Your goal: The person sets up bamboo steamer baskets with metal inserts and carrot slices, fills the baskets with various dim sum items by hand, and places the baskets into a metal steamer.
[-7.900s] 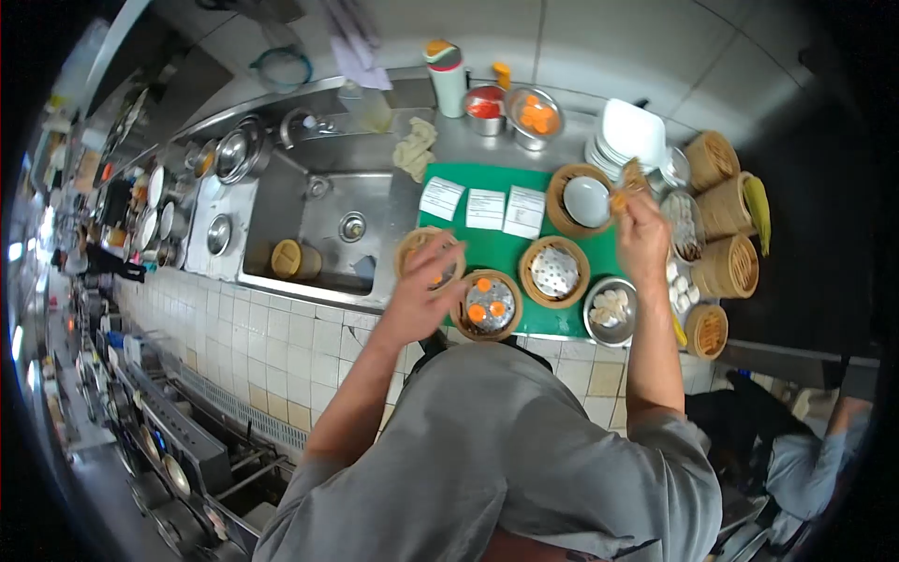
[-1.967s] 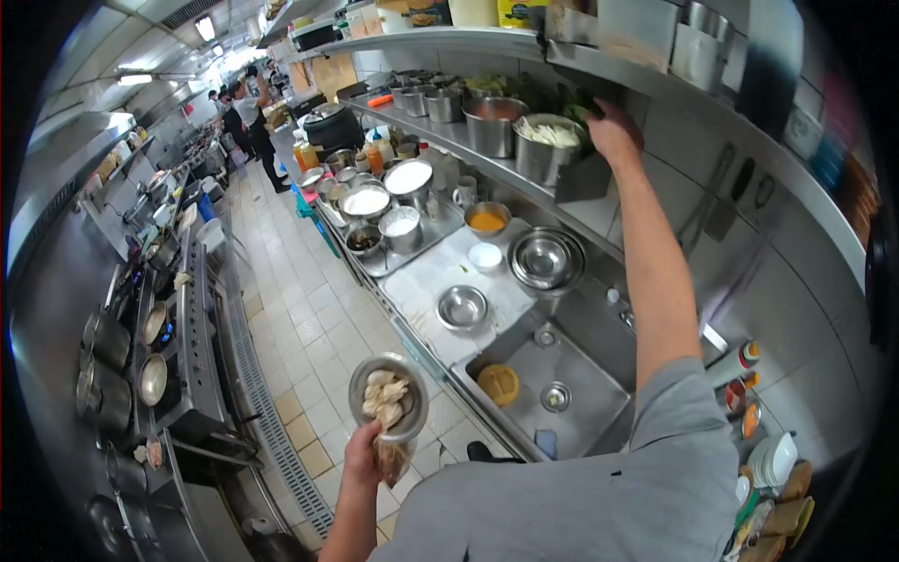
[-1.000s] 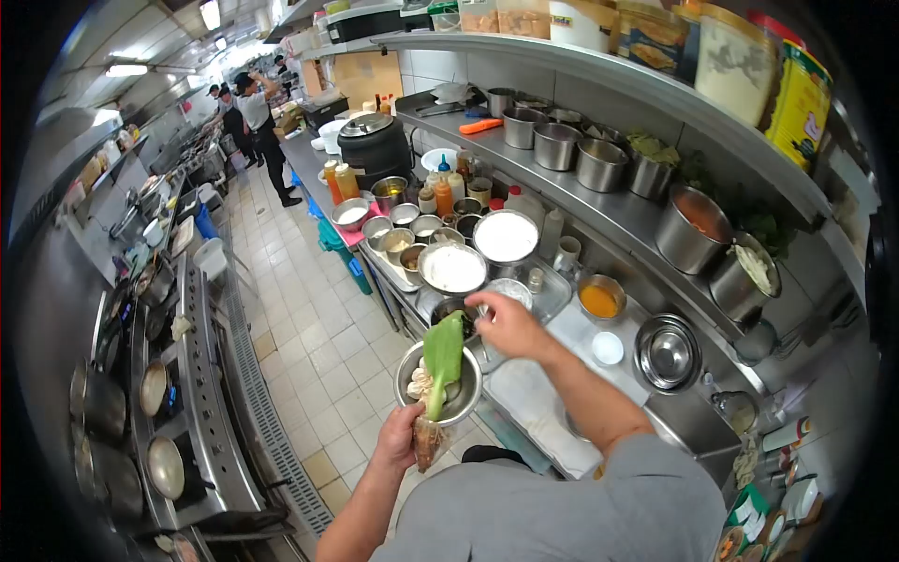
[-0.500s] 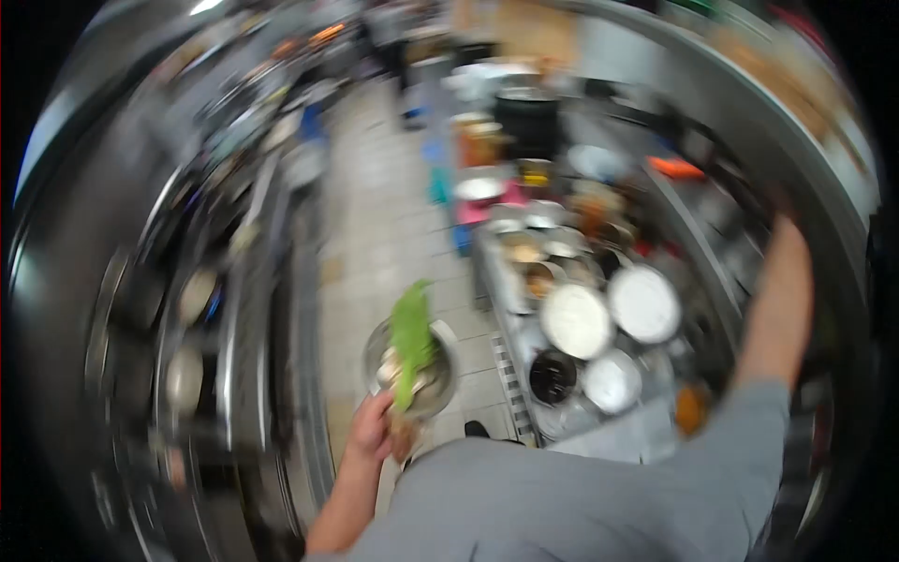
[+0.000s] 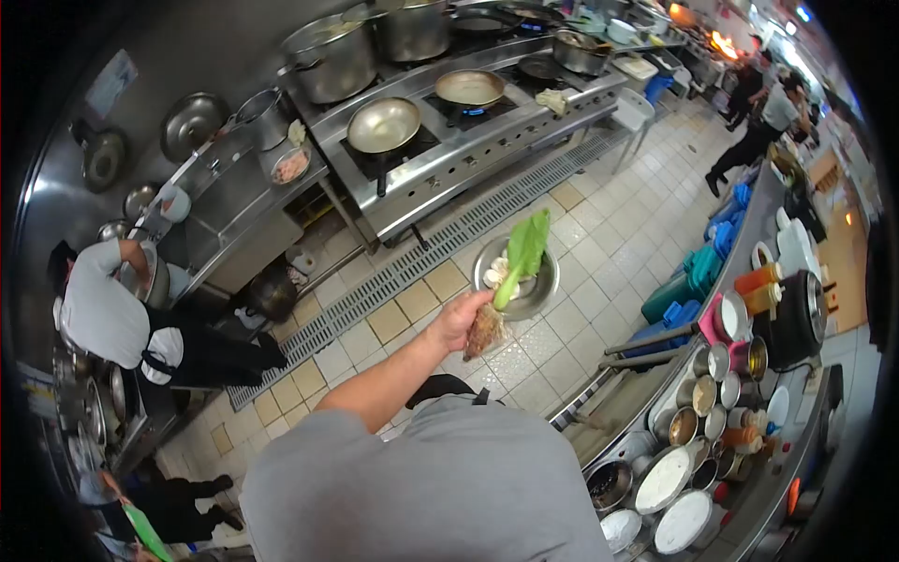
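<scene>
One left hand [image 5: 458, 321] is gripping a metal bowl [image 5: 541, 297] at its eight-o'clock rim plus a brown bundle [image 5: 482, 334], green leaf [image 5: 529, 245] leaning inside, bowl sitting at one o'clock from the grey shirt [image 5: 421, 478]; right-hand fingers can't tell.

White ceiling lights [image 5: 803, 13]: bright, small, toward two o'clock.
Orange flame [image 5: 722, 45]: glowing, between one and two o'clock.
Grey stainless-steel wall [image 5: 211, 51]: dim, pale glare toward nine o'clock.
Pale square floor tiles [image 5: 585, 253]: well lit, faint sheen.
Picture edges: black corners, strong fisheye bowing, softer detail.
</scene>
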A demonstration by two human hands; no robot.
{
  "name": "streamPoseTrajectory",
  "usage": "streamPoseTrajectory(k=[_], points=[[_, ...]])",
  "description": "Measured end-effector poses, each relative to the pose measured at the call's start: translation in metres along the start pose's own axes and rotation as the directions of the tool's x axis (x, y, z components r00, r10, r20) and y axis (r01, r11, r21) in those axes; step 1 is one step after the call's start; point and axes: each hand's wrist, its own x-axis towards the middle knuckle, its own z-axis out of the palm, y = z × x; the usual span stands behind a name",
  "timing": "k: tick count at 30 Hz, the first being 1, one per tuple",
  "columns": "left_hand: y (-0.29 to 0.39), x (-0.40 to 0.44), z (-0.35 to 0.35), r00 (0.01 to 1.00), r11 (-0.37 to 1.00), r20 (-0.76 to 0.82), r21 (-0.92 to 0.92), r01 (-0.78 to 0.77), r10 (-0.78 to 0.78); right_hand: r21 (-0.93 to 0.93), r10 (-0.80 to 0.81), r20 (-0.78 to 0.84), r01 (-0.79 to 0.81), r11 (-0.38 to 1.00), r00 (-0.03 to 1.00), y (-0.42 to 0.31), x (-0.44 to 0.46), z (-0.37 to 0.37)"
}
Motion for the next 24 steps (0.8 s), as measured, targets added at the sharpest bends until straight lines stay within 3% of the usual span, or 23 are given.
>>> streamPoseTrajectory(k=[4, 8, 11, 13, 15, 17, 18, 19, 20, 22, 23, 24], points=[[0.043, -0.017, -0.004, 0.964, 0.987, -0.209, 0.026, -0.161, 0.163, 0.029, 0.001, -0.034, 0.000, 1.000, 0.999, -0.009, -0.011, 0.002], [0.067, -0.024, -0.033, 0.955, 0.977, -0.208, 0.025, -0.211, 0.211, 0.098, -0.016, -0.169, 0.033, 0.995, 0.986, -0.026, -0.031, -0.027], [0.086, -0.034, -0.033, 0.950, 0.968, -0.191, 0.020, -0.249, 0.248, 0.270, -0.110, -0.345, 0.211, 0.939, 0.932, -0.080, -0.076, -0.066], [0.093, -0.039, -0.034, 0.935, 0.960, -0.221, 0.031, -0.278, 0.278, 0.440, -0.249, -0.405, 0.426, 0.790, 0.880, -0.150, -0.135, -0.099], [0.099, -0.045, -0.046, 0.945, 0.966, -0.207, 0.009, -0.257, 0.253, 0.677, -0.472, -0.318, 0.545, 0.494, 0.822, -0.257, -0.231, -0.110], [0.107, -0.057, -0.050, 0.936, 0.974, -0.270, 0.021, -0.227, 0.225, 0.855, -0.752, -0.171, 0.475, 0.208, 0.636, -0.386, -0.355, -0.104], [0.112, -0.064, -0.054, 0.937, 0.972, -0.263, 0.021, -0.232, 0.230, 0.829, -0.816, -0.342, 0.558, -0.029, 0.467, -0.465, -0.439, -0.104], [0.117, -0.071, -0.062, 0.935, 0.970, -0.264, 0.018, -0.242, 0.238, 0.922, -0.885, -0.200, 0.386, -0.025, 0.421, -0.521, -0.501, -0.097], [0.121, -0.082, -0.072, 0.939, 0.975, -0.268, 0.011, -0.222, 0.217, 0.914, -0.921, -0.272, 0.374, -0.156, 0.279, -0.574, -0.558, -0.067], [0.135, -0.110, -0.095, 0.928, 0.975, -0.307, -0.009, -0.223, 0.210, 0.902, -0.940, -0.333, 0.319, -0.293, 0.079, -0.645, -0.664, -0.075], [0.139, -0.125, -0.106, 0.909, 0.965, -0.341, -0.017, -0.261, 0.239, 0.898, -0.939, -0.342, 0.303, -0.318, 0.030, -0.663, -0.695, -0.069], [0.145, -0.140, -0.116, 0.872, 0.953, -0.407, -0.011, -0.302, 0.272, 0.875, -0.934, -0.344, 0.326, -0.357, -0.098, -0.681, -0.725, -0.069]])
